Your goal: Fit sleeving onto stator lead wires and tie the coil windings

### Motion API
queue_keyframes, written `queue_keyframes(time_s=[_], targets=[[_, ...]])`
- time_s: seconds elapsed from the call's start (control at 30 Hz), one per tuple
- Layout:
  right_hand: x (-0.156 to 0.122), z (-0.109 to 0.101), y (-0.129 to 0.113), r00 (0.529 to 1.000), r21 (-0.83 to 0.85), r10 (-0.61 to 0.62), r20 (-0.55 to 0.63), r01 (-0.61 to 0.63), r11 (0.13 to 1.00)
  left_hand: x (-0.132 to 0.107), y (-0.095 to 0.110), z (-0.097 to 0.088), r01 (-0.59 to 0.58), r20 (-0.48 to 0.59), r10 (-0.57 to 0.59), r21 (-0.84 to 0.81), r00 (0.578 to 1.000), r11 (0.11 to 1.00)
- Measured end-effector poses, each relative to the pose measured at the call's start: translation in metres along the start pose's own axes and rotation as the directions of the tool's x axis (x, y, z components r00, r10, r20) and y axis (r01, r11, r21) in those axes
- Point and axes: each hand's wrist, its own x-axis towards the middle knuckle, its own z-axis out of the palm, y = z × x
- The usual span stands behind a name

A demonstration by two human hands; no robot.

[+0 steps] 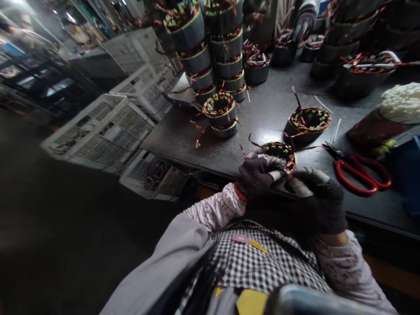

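Note:
A motor stator (291,162) with copper windings and a pale green lining sits near the table's front edge. My left hand (259,175), in a dark glove with wrapped fingertips, grips its near left side. At the near right rim, my right hand (318,192) pinches a wire lead; the fingertips of both hands almost meet there, and the lead is mostly hidden. Another stator (306,133) stands just behind, a twisted copper lead rising from it. Red-handled scissors (356,175) lie to the right of my right hand, blades partly open.
Stacked stators (228,68) rise at the back left, with a shorter pair (223,116) before them. White plastic crates (108,131) stand left of the table (183,135). A co-worker's gloved hand (305,19) is across the table. A blue bin (407,175) sits at right.

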Motion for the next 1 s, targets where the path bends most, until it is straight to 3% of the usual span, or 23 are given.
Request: queue_keyframes(time_s=[0.13, 0.23, 0.27, 0.37, 0.43, 0.47, 0.5, 0.57, 0.63, 0.7, 0.83, 0.9, 1.0], targets=[[0.006, 0.002, -0.001, 0.998, -0.14, 0.024, 0.066, -0.014, 0.99, -0.001, 0.0, -0.003, -0.061, 0.004, 0.061, -0.001, 0.998, 0.998], [0.01, 0.001, 0.0, 0.976, -0.271, -0.204, 0.075, 0.217, 0.938, -0.001, 0.001, -0.008, -0.104, 0.043, 0.107, -0.06, 0.993, 0.993], [0.012, 0.001, 0.001, 0.946, -0.327, -0.318, 0.067, 0.322, 0.889, -0.001, 0.001, -0.009, -0.104, 0.053, 0.108, -0.072, 0.993, 0.992], [0.02, -0.002, 0.001, 0.798, -0.406, -0.596, 0.093, 0.577, 0.709, 0.001, 0.002, -0.011, -0.07, 0.07, 0.074, -0.048, 0.995, 0.996], [0.024, -0.004, -0.004, 0.731, -0.352, -0.676, 0.097, 0.66, 0.663, 0.002, 0.003, -0.01, -0.054, 0.085, 0.056, -0.016, 0.995, 0.998], [0.025, -0.005, -0.006, 0.728, -0.309, -0.681, 0.081, 0.668, 0.677, 0.002, 0.004, -0.009, -0.051, 0.085, 0.051, 0.003, 0.995, 0.999], [0.025, -0.005, -0.008, 0.747, -0.257, -0.662, 0.061, 0.653, 0.713, 0.002, 0.003, -0.008, -0.055, 0.083, 0.053, 0.027, 0.995, 0.998], [0.021, -0.006, -0.008, 0.832, -0.114, -0.554, 0.021, 0.552, 0.826, 0.001, 0.001, -0.007, -0.094, 0.087, 0.085, 0.097, 0.993, 0.991], [0.014, -0.005, -0.002, 0.923, 0.03, -0.385, -0.019, 0.386, 0.922, 0.0, -0.003, -0.007, -0.163, 0.093, 0.148, 0.187, 0.985, 0.969], [0.004, -0.006, 0.006, 0.98, 0.097, -0.201, -0.005, 0.2, 0.975, -0.002, -0.009, -0.009, -0.224, 0.107, 0.203, 0.245, 0.973, 0.943], [-0.012, -0.006, -0.007, 1.0, 0.1, 0.019, 0.018, -0.021, 0.995, -0.004, -0.016, -0.008, -0.311, 0.187, 0.27, 0.244, 0.945, 0.919], [-0.002, 0.004, -0.025, 0.996, 0.22, 0.035, -0.084, -0.016, 0.975, -0.003, -0.015, 0.0, -0.349, 0.201, 0.306, 0.24, 0.931, 0.906], [0.037, 0.03, -0.041, 0.963, 0.379, 0.0, -0.269, 0.106, 0.919, -0.004, -0.012, 0.016, -0.394, 0.195, 0.349, 0.289, 0.917, 0.873]])
